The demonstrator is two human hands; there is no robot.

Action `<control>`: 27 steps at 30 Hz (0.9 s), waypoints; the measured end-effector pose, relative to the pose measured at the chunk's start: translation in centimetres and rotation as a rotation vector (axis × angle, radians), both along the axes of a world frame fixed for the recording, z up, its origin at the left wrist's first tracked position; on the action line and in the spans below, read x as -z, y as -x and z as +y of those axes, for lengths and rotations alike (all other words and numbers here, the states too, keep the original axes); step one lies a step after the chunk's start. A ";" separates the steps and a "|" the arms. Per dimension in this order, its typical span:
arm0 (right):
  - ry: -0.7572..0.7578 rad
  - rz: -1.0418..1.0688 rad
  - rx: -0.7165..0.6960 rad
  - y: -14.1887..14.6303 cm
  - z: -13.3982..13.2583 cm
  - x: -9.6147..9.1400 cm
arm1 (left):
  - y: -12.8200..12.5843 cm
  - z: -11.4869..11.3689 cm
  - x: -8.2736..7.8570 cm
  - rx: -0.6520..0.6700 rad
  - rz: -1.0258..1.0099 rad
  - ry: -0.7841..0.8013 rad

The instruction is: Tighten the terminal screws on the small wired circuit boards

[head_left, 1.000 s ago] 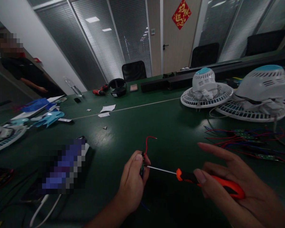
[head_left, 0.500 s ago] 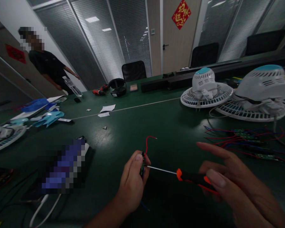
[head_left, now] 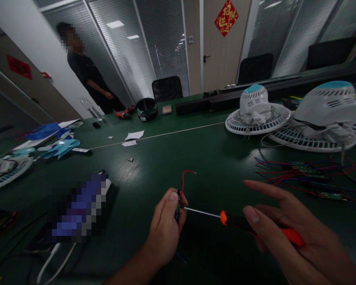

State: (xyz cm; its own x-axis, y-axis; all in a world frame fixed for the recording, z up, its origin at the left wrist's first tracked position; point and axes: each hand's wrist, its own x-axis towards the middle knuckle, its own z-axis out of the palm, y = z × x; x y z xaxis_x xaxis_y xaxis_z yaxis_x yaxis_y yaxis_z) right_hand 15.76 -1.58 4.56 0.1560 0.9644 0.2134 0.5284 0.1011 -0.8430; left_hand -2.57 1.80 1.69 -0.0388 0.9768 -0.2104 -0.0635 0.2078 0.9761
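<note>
My left hand (head_left: 165, 227) pinches a small dark part (head_left: 177, 209) with a red wire (head_left: 184, 179) curling up from it, low over the green table (head_left: 178, 158). My right hand (head_left: 287, 233) grips the orange and black handle of a screwdriver (head_left: 240, 222); its forefinger sticks out straight. The thin metal shaft runs left, and its tip touches the small part beside my left thumb.
Two white fan housings (head_left: 256, 109) (head_left: 323, 118) lie at the right, with a tangle of red and blue wires (head_left: 302, 174) in front. At the left are a blurred-out object (head_left: 80, 208), blue fan blades (head_left: 59, 147) and paper scraps (head_left: 133, 136). A person (head_left: 90, 79) stands at the far left.
My right hand's fingers have shifted on the screwdriver handle, rolling it. The left hand and the part stay put. The person at the far left has walked right along the table.
</note>
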 end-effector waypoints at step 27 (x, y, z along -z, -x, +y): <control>-0.031 -0.037 -0.054 -1.2 0.1 1.1 | 0.0 -0.1 -0.1 -0.039 0.019 -0.040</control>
